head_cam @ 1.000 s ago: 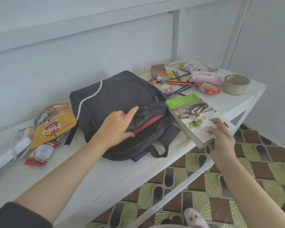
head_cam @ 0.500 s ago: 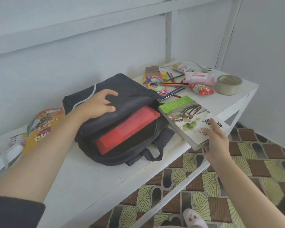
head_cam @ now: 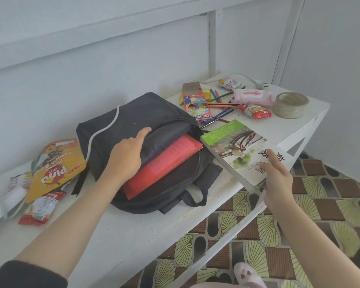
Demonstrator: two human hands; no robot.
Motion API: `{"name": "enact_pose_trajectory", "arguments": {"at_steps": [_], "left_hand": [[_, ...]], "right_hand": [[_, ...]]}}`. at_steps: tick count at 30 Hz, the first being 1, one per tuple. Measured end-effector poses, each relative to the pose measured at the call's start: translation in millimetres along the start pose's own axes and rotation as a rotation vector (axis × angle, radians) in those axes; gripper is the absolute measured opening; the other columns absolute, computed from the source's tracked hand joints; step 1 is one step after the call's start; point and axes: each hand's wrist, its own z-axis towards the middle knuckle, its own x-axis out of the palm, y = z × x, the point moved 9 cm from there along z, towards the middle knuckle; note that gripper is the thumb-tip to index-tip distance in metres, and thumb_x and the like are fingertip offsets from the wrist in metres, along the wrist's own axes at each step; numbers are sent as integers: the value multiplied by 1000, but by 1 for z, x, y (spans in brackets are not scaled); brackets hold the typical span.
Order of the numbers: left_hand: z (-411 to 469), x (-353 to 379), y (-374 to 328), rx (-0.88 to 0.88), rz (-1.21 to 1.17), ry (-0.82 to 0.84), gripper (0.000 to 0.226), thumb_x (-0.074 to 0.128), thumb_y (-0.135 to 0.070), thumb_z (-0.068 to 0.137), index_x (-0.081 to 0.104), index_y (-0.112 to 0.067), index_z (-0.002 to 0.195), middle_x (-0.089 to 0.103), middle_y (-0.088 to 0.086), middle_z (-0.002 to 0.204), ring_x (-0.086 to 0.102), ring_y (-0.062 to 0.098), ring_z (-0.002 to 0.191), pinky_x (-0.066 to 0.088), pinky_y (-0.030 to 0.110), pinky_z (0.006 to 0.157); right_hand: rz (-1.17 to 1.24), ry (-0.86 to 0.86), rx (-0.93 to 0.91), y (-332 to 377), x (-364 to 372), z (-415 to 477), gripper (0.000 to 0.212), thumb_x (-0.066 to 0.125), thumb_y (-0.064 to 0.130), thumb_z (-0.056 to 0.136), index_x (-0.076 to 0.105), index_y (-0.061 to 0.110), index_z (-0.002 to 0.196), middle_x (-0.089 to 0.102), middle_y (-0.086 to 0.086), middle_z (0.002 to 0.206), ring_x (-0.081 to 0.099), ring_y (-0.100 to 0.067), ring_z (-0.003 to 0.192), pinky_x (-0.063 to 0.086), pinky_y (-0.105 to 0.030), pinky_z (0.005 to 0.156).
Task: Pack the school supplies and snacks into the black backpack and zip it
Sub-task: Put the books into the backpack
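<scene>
Now: bag held open, book at its mouth.
The left hand grips the upper flap of the black backpack, thumb on top and fingers tucked under the fabric, holding it raised above a red notebook that lies inside the main compartment. The right hand pinches the near corner of a green-and-white book (thumb on the cover, fingers beneath), and the book's far corner is just beside the bag's open edge. The backpack lies flat mid-way along the white table. Beyond it are a coloured-pencil box, loose pencils, a pink wipes pack, a red snack packet and a tape roll. To its left lies a yellow snack pouch.
</scene>
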Motion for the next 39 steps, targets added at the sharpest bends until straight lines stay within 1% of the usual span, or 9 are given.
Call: {"name": "enact_pose_trajectory", "arguments": {"at_steps": [8,12,15,18,24,30,32,36,39], "left_hand": [[20,6,41,-180,-567,130,56,45,-5,93,24,-48,122,38,8,52,36,12,44,35,27,55],[14,1,27,-10,-369,3,56,47,-3,93,37,-37,137,56,0,105,56,10,89,43,25,81],[2,2,14,259,-21,-190,43,50,4,87,62,-18,121,59,7,110,58,24,90,53,40,61],[1,1,10,315,42,-215,35,44,-21,88,67,-15,115,62,10,102,58,29,82,52,39,55],[-7,12,10,76,391,-44,73,40,-72,77,56,-23,129,55,22,111,53,37,96,41,49,76],[-17,25,0,-158,493,50,88,31,-76,80,17,-23,149,47,20,120,49,34,105,40,48,86],[-17,25,5,-159,501,52,84,29,-73,83,11,-25,150,48,19,120,51,34,103,41,48,86],[-16,24,7,-129,450,22,81,41,-67,83,22,-23,148,52,22,110,53,37,91,43,46,76],[-15,24,12,-111,414,33,80,46,-65,83,25,-23,147,52,23,106,53,37,86,44,43,69]], "right_hand": [[-5,-3,-12,0,1,1,49,53,3,91,58,35,127,50,19,133,51,4,95,40,-15,70],[-1,-5,-29,-1,2,2,49,52,3,90,58,35,126,50,19,131,47,7,79,40,-10,59],[-5,-3,-45,-2,1,3,49,53,3,90,58,37,125,48,16,137,48,0,92,39,-18,67],[-22,8,-44,-2,2,3,50,53,4,91,57,37,127,48,19,134,46,-4,114,39,-16,71],[-37,23,-56,-4,2,4,49,53,6,90,57,40,124,48,19,137,45,-6,124,36,-19,78],[-63,24,-50,-4,2,4,48,54,7,90,58,43,122,48,21,134,43,-15,130,35,-25,88],[-65,21,-30,-2,2,3,47,53,7,92,57,40,126,50,19,132,40,-28,132,43,-23,77],[-88,48,-57,-1,0,3,46,55,13,93,53,39,130,51,15,133,60,-21,95,44,-19,57],[-108,110,-110,-1,2,4,50,61,15,90,51,39,133,51,17,131,47,-10,67,42,-20,52]]}}
